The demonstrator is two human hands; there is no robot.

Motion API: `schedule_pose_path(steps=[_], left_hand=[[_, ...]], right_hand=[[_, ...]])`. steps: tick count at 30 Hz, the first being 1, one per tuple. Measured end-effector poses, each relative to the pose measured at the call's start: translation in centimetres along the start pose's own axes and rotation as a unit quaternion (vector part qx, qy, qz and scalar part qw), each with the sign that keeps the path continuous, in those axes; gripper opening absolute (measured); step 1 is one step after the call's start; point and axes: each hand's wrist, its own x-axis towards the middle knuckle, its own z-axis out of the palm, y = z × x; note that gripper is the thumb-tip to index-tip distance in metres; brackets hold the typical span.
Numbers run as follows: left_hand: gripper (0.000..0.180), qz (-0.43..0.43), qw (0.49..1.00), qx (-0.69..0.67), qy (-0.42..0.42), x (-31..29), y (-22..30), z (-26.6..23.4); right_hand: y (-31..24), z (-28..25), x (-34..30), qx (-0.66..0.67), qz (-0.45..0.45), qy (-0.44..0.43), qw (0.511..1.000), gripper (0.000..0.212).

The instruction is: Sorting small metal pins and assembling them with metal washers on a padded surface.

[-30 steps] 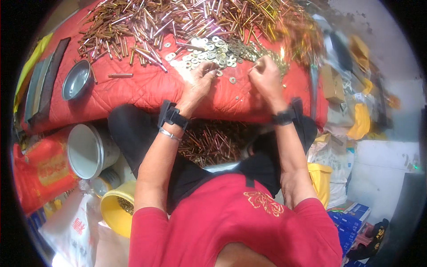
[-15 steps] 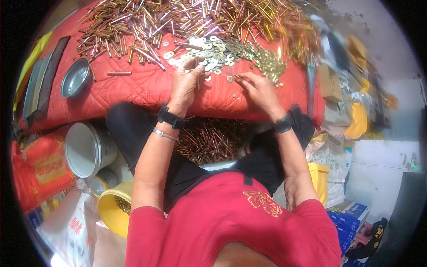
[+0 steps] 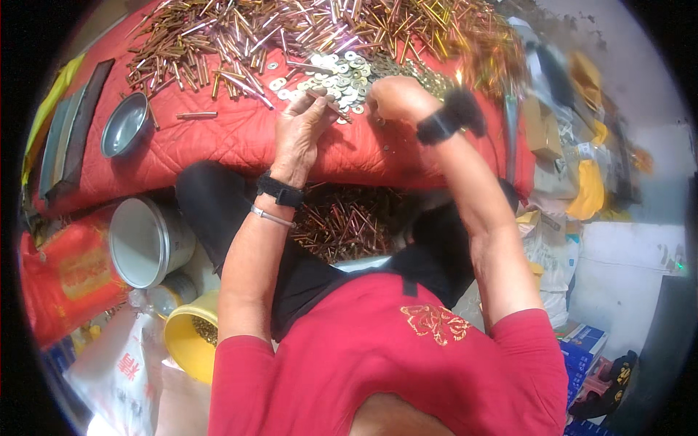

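Observation:
My left hand (image 3: 298, 134) is closed, with a copper-coloured bolt (image 3: 333, 107) between its thumb and fingers. The bolt slants down to the right, its lower end toward the other hand. To the right, my right hand (image 3: 398, 98) is closed with its fingertips turned down at the near edge of the washers. Anything in those fingertips is hidden. Flat silvery washers (image 3: 347, 81) lie in a loose heap just beyond both hands. Small yellowish metal pieces (image 3: 429, 76) lie beyond my right hand, partly covered by it. A big pile of similar bolts (image 3: 247, 33) stretches along the far side.
A red quilted cover (image 3: 218, 149) lies under everything. On it stand a metal bowl (image 3: 125, 125) and a single bolt (image 3: 196, 115) at left. Below are a white bucket (image 3: 163, 236), a yellow bucket (image 3: 178, 341) and more bolts (image 3: 342, 229) between my legs.
My right hand has moved left and away from me to the washers, its fingers now curled down. The bolt in my left hand now shows slanting outward; my left hand has barely moved.

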Motion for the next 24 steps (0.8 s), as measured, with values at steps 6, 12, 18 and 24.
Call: schedule_pose_path(steps=[6, 12, 18, 24], left_hand=[[0.029, -0.034, 0.998, -0.049, -0.020, -0.2, 0.0, -0.1], [0.028, -0.047, 0.998, -0.036, -0.030, -0.6, -0.3, 0.0], [0.018, -0.099, 0.985, 0.062, -0.124, -1.7, 0.8, 1.3], [0.018, -0.122, 0.965, 0.154, -0.173, -1.0, 0.8, 0.3]], right_hand=[[1.4, 2.9, -3.4, 0.060, -0.066, 0.087, 0.992, 0.027], [-1.2, 5.5, -6.8, 0.508, 0.035, 0.279, 0.814, 0.018], [-2.8, 3.1, -7.2, 0.588, -0.011, 0.301, 0.751, 0.019], [-1.2, 3.0, -8.0, 0.538, -0.066, 0.208, 0.814, 0.018]])
